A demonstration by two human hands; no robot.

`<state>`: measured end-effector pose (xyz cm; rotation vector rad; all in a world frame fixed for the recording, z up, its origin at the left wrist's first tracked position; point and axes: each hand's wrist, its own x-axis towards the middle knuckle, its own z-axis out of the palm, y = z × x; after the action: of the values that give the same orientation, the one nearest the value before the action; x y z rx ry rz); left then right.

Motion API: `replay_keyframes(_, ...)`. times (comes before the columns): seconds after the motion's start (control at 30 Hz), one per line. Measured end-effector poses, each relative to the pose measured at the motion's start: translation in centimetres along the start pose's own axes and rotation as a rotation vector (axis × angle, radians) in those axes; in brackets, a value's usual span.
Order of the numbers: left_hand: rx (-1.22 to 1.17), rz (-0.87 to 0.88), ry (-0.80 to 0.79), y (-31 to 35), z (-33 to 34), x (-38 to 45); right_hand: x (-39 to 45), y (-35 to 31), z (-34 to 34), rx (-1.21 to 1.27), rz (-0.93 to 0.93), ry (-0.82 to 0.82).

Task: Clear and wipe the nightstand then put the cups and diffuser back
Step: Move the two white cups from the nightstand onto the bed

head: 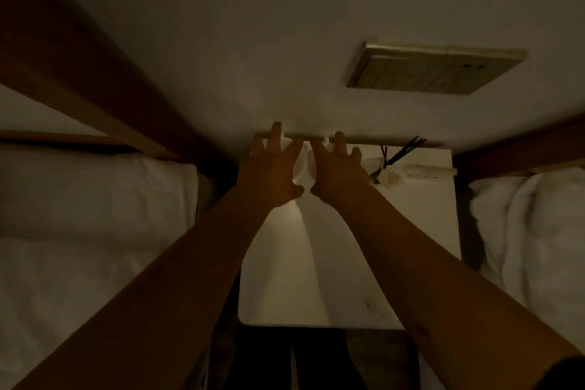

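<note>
The white nightstand (380, 247) stands between two beds in dim light. My left hand (272, 172) and my right hand (338, 171) reach side by side to its back edge by the wall, fingers spread. Under and between them show white shapes, apparently the cups (302, 165); most of them is hidden by my hands, and no grip is visible. Just right of my right hand stands the diffuser (392, 178), a small pale bottle with black reeds (408, 149) fanning up to the right.
A white power strip (424, 169) lies along the back right of the nightstand. A switch and socket panel (433, 68) is on the wall above. White bedding lies to the left (95, 215) and right (531, 225), with wooden headboards behind.
</note>
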<state>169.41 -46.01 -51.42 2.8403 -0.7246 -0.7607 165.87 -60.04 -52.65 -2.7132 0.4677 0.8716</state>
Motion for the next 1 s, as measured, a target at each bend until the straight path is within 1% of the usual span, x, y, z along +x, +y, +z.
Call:
replay_keyframes(0.13, -0.015, 0.061, -0.010, -0.1, 1.3, 2.8, 2.2, 0.2, 1.0, -0.027, -0.029, 0.049)
replay_keyframes(0.3, 0.022, 0.110, 0.071, -0.3, 1.3, 3.5, 2.7, 0.3, 1.0, -0.059, -0.056, 0.125)
replay_keyframes(0.43, 0.065, 0.151, 0.102, -0.5, 1.5, 3.8, 2.6, 0.3, 0.9, -0.081, -0.060, 0.135)
replay_keyframes(0.57, 0.068, 0.147, 0.086, -0.4, 1.8, 4.0, 2.5, 0.5, 1.1, -0.081, -0.073, 0.157)
replay_keyframes(0.77, 0.017, 0.035, 0.036, 0.0, 1.2, 3.1, 1.9, 0.2, 0.9, -0.057, -0.067, 0.157)
replay_keyframes(0.9, -0.092, -0.037, 0.030, -0.2, 0.0, -0.6, -0.9, -1.1, -0.3, -0.008, -0.089, 0.128)
replay_keyframes(1.0, -0.176, -0.133, 0.040, -1.1, -2.5, -4.2, -4.0, -2.4, -2.6, -0.017, -0.150, 0.157)
